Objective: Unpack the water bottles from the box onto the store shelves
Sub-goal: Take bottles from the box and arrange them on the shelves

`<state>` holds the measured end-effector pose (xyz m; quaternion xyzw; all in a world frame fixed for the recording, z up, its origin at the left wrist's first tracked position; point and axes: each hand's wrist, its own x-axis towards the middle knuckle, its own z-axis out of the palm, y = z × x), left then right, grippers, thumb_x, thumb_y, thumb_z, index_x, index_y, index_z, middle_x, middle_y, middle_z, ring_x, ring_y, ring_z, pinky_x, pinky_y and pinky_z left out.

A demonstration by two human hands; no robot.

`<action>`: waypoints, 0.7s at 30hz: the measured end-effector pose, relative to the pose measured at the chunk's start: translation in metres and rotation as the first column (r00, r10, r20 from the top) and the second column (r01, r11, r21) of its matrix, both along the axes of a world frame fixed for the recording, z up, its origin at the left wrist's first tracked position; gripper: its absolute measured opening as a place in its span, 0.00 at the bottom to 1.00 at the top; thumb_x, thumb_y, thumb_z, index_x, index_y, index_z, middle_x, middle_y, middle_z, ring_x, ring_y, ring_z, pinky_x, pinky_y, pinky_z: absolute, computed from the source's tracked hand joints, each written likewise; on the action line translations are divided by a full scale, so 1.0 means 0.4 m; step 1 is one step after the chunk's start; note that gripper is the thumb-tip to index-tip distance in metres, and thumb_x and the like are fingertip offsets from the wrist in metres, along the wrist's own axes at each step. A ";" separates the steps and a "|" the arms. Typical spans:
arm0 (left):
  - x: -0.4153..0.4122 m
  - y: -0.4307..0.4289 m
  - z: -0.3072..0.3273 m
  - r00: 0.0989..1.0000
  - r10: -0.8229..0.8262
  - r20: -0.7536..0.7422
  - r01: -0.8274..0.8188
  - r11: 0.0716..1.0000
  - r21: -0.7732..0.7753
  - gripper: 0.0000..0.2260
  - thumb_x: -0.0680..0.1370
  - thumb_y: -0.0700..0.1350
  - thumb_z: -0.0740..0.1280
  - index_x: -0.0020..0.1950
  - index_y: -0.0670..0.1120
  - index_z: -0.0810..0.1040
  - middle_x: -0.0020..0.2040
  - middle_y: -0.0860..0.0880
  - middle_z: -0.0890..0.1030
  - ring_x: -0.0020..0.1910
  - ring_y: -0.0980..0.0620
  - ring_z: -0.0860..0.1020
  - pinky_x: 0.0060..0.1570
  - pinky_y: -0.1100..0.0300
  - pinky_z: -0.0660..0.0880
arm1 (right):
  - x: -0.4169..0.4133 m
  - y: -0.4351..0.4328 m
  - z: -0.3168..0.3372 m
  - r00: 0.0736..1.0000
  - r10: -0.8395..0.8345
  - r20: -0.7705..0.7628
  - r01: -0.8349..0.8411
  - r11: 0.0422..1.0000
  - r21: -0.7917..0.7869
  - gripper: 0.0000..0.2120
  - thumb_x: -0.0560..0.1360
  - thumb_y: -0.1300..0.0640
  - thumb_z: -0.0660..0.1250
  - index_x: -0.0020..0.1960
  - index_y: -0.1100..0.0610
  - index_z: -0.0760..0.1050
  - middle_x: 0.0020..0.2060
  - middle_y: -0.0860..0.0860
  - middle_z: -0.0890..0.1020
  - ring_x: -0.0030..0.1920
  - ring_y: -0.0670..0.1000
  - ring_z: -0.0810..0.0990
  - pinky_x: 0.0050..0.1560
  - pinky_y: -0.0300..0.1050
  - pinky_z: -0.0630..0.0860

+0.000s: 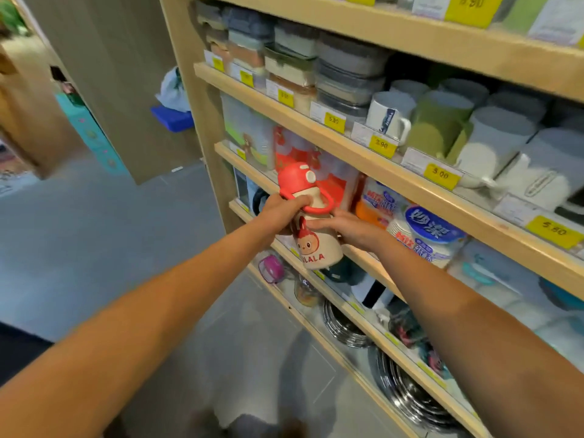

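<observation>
Bottle in the air, not yet shelved: the water bottle (319, 248) — cream body with a cartoon face, red lid (295, 177), red carry loop (320, 210) — hangs tilted just in front of the front edge of a wooden shelf (366, 263). The left grip (282, 211) is clenched round its neck just under the lid. The right grip (347, 227) clasps the body from the shelf side, thumb laid across the front. The box is not in view.

The step in hand looks like placing, though which shelf is meant I cannot tell. To do it well, stand the bottle upright before it crosses the edge, let the right grip steer the base into a free gap, and turn the printed face toward the aisle. Paper-goods packs (433, 229) crowd the shelf just beside the right grip, so the base should go in low and slow — a knock could topple them. Let go of the neck only once the base sits flat.
</observation>
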<state>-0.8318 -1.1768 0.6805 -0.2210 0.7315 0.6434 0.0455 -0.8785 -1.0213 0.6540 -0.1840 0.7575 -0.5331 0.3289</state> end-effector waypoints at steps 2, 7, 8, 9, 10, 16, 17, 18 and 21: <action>-0.027 -0.027 0.012 0.999 0.008 -0.034 -0.009 1.000 -0.013 0.20 0.73 0.51 0.70 0.62 0.46 0.74 0.54 0.44 0.81 0.52 0.45 0.80 0.45 0.53 0.80 | -0.024 -0.033 0.020 1.000 -0.013 -0.022 0.013 1.000 -0.012 0.16 0.74 0.54 0.70 0.59 0.43 0.74 0.52 0.46 0.83 0.53 0.47 0.81 0.47 0.41 0.75; -0.111 -0.115 0.049 0.990 -0.018 -0.142 0.022 0.999 0.027 0.16 0.74 0.47 0.69 0.61 0.47 0.75 0.53 0.46 0.81 0.52 0.46 0.79 0.50 0.52 0.78 | -0.094 -0.124 0.074 0.995 -0.050 -0.086 0.046 0.998 -0.044 0.17 0.74 0.57 0.70 0.62 0.48 0.74 0.54 0.50 0.83 0.54 0.51 0.82 0.53 0.45 0.79; -0.129 -0.133 0.057 0.985 -0.029 -0.171 0.034 0.999 0.025 0.16 0.74 0.47 0.69 0.61 0.48 0.75 0.53 0.46 0.81 0.52 0.46 0.79 0.50 0.52 0.78 | -0.111 -0.142 0.082 0.994 -0.059 -0.092 0.054 0.997 -0.055 0.18 0.74 0.57 0.70 0.63 0.49 0.74 0.55 0.52 0.83 0.55 0.53 0.82 0.56 0.49 0.78; -0.141 -0.149 0.065 0.979 -0.034 -0.201 0.036 0.999 0.005 0.15 0.74 0.48 0.69 0.59 0.49 0.75 0.53 0.47 0.81 0.52 0.46 0.79 0.50 0.53 0.78 | -0.120 -0.155 0.096 0.993 -0.064 -0.095 0.058 0.996 -0.062 0.19 0.74 0.58 0.70 0.64 0.50 0.73 0.56 0.54 0.82 0.56 0.53 0.82 0.58 0.51 0.78; -0.161 -0.175 0.071 0.969 -0.055 -0.239 0.050 0.998 -0.023 0.13 0.73 0.49 0.70 0.57 0.51 0.75 0.52 0.48 0.81 0.51 0.47 0.80 0.51 0.52 0.78 | -0.130 -0.178 0.111 0.991 -0.088 -0.103 0.081 0.994 -0.067 0.19 0.74 0.58 0.70 0.64 0.50 0.73 0.57 0.54 0.82 0.56 0.53 0.82 0.59 0.52 0.77; -0.262 -0.316 0.188 0.898 -0.144 -0.417 0.090 0.985 -0.146 0.23 0.63 0.62 0.68 0.54 0.53 0.78 0.49 0.51 0.83 0.50 0.50 0.81 0.55 0.49 0.77 | -0.172 -0.317 0.255 0.959 -0.230 -0.166 0.211 0.970 -0.121 0.17 0.73 0.61 0.70 0.59 0.48 0.75 0.53 0.53 0.84 0.53 0.53 0.83 0.57 0.51 0.78; -0.274 -0.332 0.218 0.879 -0.155 -0.451 0.085 0.982 -0.171 0.23 0.63 0.61 0.67 0.54 0.52 0.78 0.49 0.51 0.83 0.50 0.50 0.80 0.54 0.50 0.76 | -0.176 -0.335 0.290 0.949 -0.262 -0.175 0.239 0.961 -0.142 0.18 0.72 0.62 0.71 0.59 0.49 0.75 0.53 0.53 0.84 0.53 0.53 0.83 0.57 0.51 0.78; -0.286 -0.346 0.252 0.858 -0.160 -0.489 0.085 0.981 -0.173 0.22 0.64 0.61 0.67 0.53 0.51 0.79 0.47 0.50 0.83 0.49 0.49 0.80 0.52 0.50 0.77 | -0.183 -0.352 0.324 0.933 -0.297 -0.202 0.270 0.951 -0.153 0.19 0.71 0.62 0.72 0.60 0.49 0.75 0.54 0.53 0.83 0.54 0.53 0.82 0.58 0.51 0.77; -0.325 -0.394 0.359 0.801 -0.179 -0.571 0.102 0.981 -0.165 0.20 0.64 0.61 0.66 0.48 0.50 0.78 0.45 0.50 0.83 0.47 0.48 0.80 0.50 0.51 0.76 | -0.193 -0.408 0.450 0.886 -0.353 -0.301 0.318 0.934 -0.161 0.19 0.73 0.65 0.70 0.59 0.48 0.74 0.55 0.51 0.82 0.53 0.48 0.82 0.57 0.44 0.78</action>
